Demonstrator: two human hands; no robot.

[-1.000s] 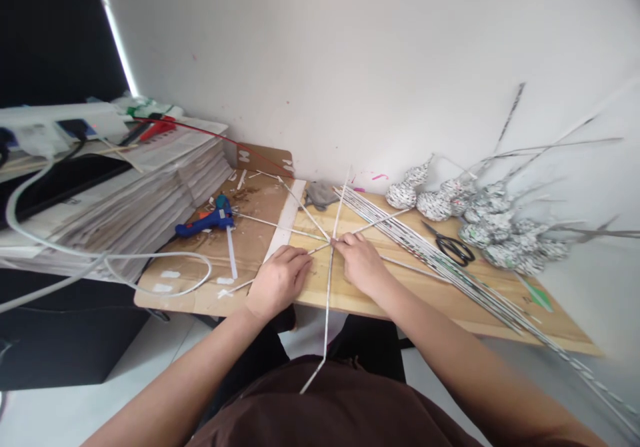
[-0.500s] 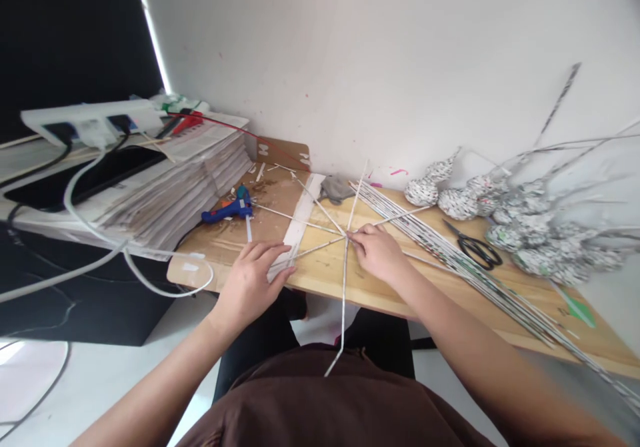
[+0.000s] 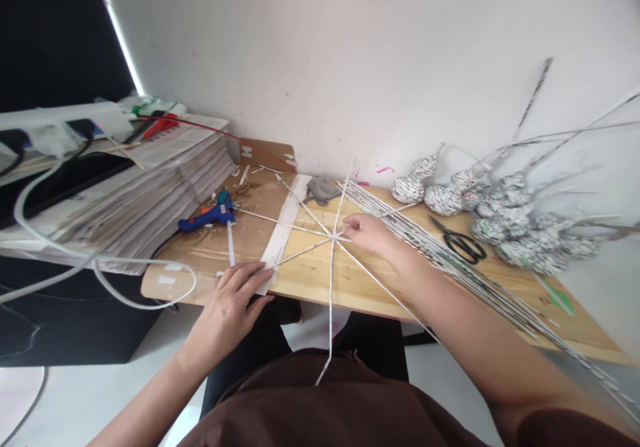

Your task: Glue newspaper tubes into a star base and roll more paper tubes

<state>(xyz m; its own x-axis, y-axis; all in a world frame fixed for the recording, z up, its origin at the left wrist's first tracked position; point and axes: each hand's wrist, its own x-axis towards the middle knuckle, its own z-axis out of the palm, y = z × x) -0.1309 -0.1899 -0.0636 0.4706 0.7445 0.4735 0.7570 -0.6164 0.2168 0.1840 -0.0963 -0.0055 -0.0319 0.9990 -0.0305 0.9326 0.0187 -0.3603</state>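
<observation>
- Your left hand [image 3: 230, 307] is palm down at the counter's front edge, its fingers loosely spread and nothing visibly gripped. Its fingertips lie over the end of one stick; you may be steadying it, though the pressure cannot be told.
- Your right hand [image 3: 367, 234] has its fingers curled in beside the crossing. Whether they pinch a stick there, you cannot tell from this angle.
- The star of paper sticks [image 3: 333, 237] lies mostly on the bare wood of the counter [image 3: 300, 280], between your hands. Its arms fan out, probably so each one stays separate and easy to reach.
- One stick runs towards you past the front edge and bends near your shirt [image 3: 340, 407]; it seems too long for the counter's depth.
- Your left arm angles forward with its wrist low, while your right forearm reaches across the counter, above a stick slanting off the edge.
- The bundle of sticks [image 3: 430, 250] lies slantwise on your right, likely kept within reach, with scissors [image 3: 463, 247] just beside it.
- The blue glue gun [image 3: 207, 217] rests on cardboard [image 3: 210, 254], perhaps to spare the wood from drips.
</observation>
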